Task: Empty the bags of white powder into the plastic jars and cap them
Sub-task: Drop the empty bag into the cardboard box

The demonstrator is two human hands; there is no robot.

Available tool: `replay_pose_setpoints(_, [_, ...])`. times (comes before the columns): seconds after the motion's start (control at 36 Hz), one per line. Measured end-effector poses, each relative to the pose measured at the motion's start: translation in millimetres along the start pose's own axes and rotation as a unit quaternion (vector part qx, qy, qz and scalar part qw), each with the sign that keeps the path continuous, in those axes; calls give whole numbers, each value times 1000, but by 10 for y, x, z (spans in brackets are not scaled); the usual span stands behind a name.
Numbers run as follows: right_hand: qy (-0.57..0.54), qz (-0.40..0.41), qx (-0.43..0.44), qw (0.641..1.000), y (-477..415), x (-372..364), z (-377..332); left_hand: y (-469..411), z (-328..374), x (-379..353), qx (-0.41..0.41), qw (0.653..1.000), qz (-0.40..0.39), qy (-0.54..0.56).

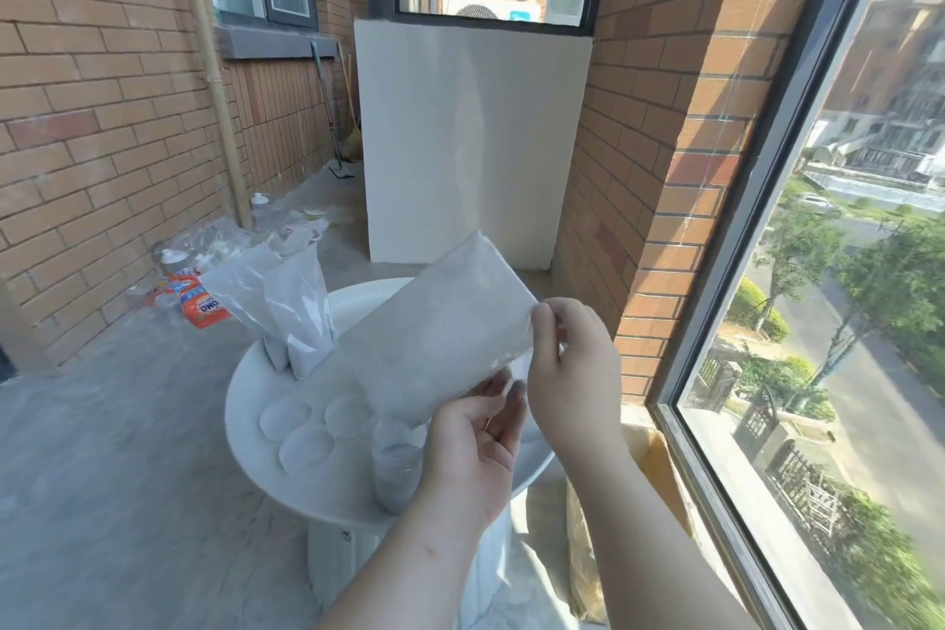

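I hold a clear plastic bag of white powder [440, 327] tilted above the round white table [255, 430]. My right hand [572, 368] pinches its near top corner between thumb and fingers. My left hand [473, 445] touches the bag's lower near edge with fingers loosely bent. Under the bag stands an open plastic jar [396, 466], partly filled with powder and partly hidden by my left hand. Three white lids [307, 445] lie flat on the table to its left. Two more bags of powder [301, 317] stand upright at the table's far left.
An orange detergent bag [199, 304], bottles and plastic wrap lie on the concrete floor at the left by the brick wall. A cardboard box [659, 471] sits at the right under the large window. A white partition wall stands behind the table.
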State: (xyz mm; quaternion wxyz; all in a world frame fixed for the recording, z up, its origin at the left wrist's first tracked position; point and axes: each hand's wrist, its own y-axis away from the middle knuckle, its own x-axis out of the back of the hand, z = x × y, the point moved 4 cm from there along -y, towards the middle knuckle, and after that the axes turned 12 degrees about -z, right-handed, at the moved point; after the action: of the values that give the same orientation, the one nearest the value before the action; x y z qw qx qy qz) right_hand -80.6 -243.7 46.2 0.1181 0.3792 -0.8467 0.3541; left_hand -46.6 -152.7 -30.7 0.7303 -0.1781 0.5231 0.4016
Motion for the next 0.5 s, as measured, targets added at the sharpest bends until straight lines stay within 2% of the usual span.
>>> replay_pose_setpoints(0.08, [-100,12,-84,991,29,45,218,-46,46,-39,-26,999,-7,-37])
replay_pose_setpoints(0.17, [-195,50,-166,965,63,99,445,-89,110,-105,-50,996,-1,-71])
replay_pose_setpoints(0.36, [-276,65,-293,913,180,223,918,-195,99,-281,-101,985,-8,-139])
replay_pose_setpoints(0.44, [-323,76,-354,874,301,318,1158,-245,-41,-356,-107,972,10,-207])
replay_pose_setpoints(0.5, [-371,92,-376,844,375,385,1317,-296,-165,-420,-116,950,11,-290])
